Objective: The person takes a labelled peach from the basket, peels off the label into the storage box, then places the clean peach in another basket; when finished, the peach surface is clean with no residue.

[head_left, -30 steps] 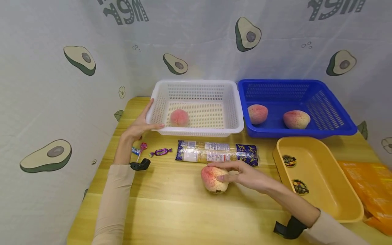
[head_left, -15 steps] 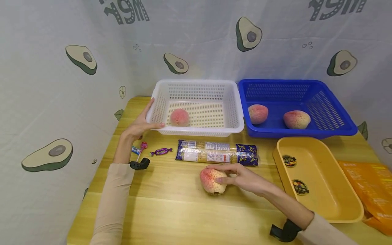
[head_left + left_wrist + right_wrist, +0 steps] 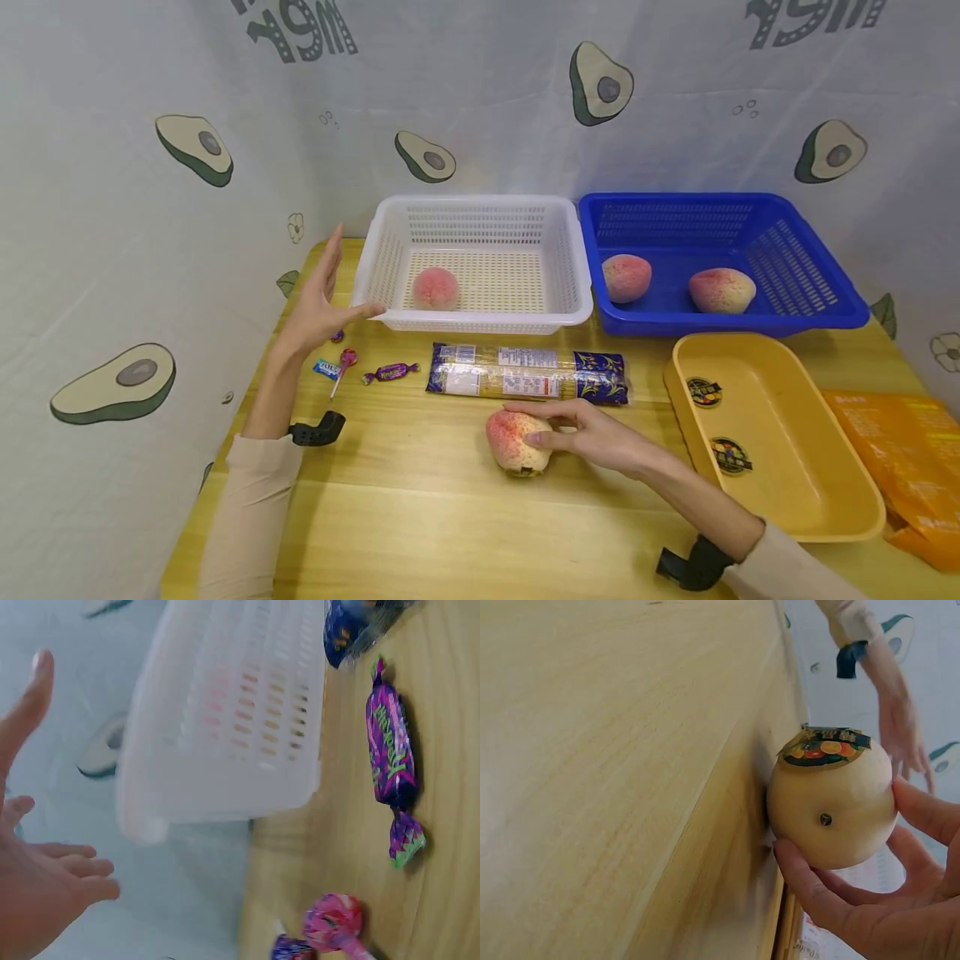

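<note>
A pink-and-cream peach point(image 3: 513, 440) sits on the wooden table point(image 3: 420, 517), with my right hand point(image 3: 534, 423) gripping it from the right, fingers over the top and thumb at the side. In the right wrist view the peach point(image 3: 832, 802) shows a sticker and its fingers point(image 3: 832, 900) wrap under it. My left hand point(image 3: 330, 287) hovers open with straight fingers just left of the white basket point(image 3: 472, 318), not touching it. The left wrist view shows that hand point(image 3: 37, 847) apart from the basket wall point(image 3: 225, 735). One peach point(image 3: 436, 288) lies in the white basket.
A blue basket point(image 3: 720, 321) at the back right holds two peaches point(image 3: 626, 277) point(image 3: 722, 290). A noodle packet point(image 3: 528, 382) lies before the white basket. Wrapped candy point(image 3: 390, 372) and a lollipop point(image 3: 347, 360) lie near my left wrist. A yellow tray point(image 3: 780, 433) and an orange packet point(image 3: 900, 450) are at right.
My left hand has let go of the white basket's front left corner and pulled back to the left, fingers straightened. The right hand keeps its hold on the peach, barely moved.
</note>
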Demonstrator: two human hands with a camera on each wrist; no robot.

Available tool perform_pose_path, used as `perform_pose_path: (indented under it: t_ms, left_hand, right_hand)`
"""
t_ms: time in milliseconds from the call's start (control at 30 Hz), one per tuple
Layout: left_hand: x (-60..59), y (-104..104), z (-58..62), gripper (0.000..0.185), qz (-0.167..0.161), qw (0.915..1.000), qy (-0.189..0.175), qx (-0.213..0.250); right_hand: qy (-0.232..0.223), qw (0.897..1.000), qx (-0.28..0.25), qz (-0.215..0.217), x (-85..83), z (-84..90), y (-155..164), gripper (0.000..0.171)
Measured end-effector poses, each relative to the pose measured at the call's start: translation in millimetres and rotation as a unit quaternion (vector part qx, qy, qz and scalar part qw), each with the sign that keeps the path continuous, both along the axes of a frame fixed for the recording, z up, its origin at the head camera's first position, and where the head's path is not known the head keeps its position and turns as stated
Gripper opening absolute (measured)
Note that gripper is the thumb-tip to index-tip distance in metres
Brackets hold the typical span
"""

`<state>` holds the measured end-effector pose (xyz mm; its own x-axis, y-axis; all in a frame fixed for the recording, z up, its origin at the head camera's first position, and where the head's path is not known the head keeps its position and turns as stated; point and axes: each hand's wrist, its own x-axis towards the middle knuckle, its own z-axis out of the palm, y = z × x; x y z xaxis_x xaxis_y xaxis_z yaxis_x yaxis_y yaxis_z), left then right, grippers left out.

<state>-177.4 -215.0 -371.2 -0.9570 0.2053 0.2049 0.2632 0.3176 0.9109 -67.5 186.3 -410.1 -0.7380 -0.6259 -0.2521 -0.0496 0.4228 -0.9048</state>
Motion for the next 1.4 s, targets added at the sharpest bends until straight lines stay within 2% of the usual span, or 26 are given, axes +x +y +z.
perform_pose_path:
  t_ms: [133, 200, 267, 333, 433, 500, 567, 667, 767, 833, 967, 1200, 1400]
  left_hand:
    - [34.2, 18, 12.3, 0.107, 0.004, 0.9956, 0.093, -0.011]
    - [54.1, 30, 14.0, 0.101, -0.015, 0.9924, 0.122, -0.013]
    - [74.6, 44, 12.9, 0.093, -0.056, 0.9907, 0.122, -0.019]
    - [92.5, 59, 8.7, 0.087, -0.114, 0.9870, 0.108, -0.033]
    - [109.6, 81, -5.1, 0.078, -0.200, 0.9759, 0.065, -0.059]
    - [113.3, 97, -18.9, 0.074, -0.238, 0.9685, 0.036, -0.063]
    - [113.9, 110, -33.8, 0.069, -0.256, 0.9646, 0.009, -0.064]
    - [112.4, 126, -52.9, 0.065, -0.268, 0.9618, -0.033, -0.044]
    - [111.8, 136, -64.1, 0.060, -0.263, 0.9632, -0.049, -0.027]
    - [111.1, 140, -67.6, 0.058, -0.253, 0.9658, -0.056, -0.015]
    - [111.1, 141, -69.0, 0.051, -0.227, 0.9719, -0.060, -0.013]
    - [116.3, 143, -66.4, 0.046, -0.215, 0.9732, -0.082, -0.006]
    - [119.5, 146, -66.4, 0.045, -0.204, 0.9752, -0.084, 0.002]
  right_hand:
    - [0.002, 1.000, -0.008, -0.002, 0.8, -0.7, 1, 0.047]
    - [0.002, 1.000, -0.013, -0.003, 1.0, -1.1, 1, 0.047]
    - [0.004, 1.000, -0.018, -0.004, 1.4, -1.5, 1, 0.047]
    - [0.006, 1.000, -0.022, -0.005, 1.8, -1.8, 2, 0.047]
    - [0.009, 1.000, -0.025, -0.008, 1.9, -2.2, 3, 0.047]
    - [0.007, 1.000, -0.028, -0.013, 1.5, -2.6, 4, 0.046]
    - [-0.004, 0.999, -0.031, -0.022, 1.1, -3.4, 5, 0.045]
    - [-0.026, 0.998, -0.047, -0.036, 1.1, -4.7, 6, 0.045]
    - [-0.049, 0.996, -0.067, -0.044, 1.3, -5.6, 6, 0.046]
    - [-0.058, 0.994, -0.076, -0.045, 1.4, -6.0, 6, 0.047]
    - [-0.045, 0.996, -0.070, -0.036, 2.8, -5.8, 5, 0.047]
    - [-0.021, 0.997, -0.073, -0.011, 11.0, -7.5, 6, 0.047]
    - [-0.005, 0.996, -0.080, -0.039, 17.9, -9.1, 9, 0.047]
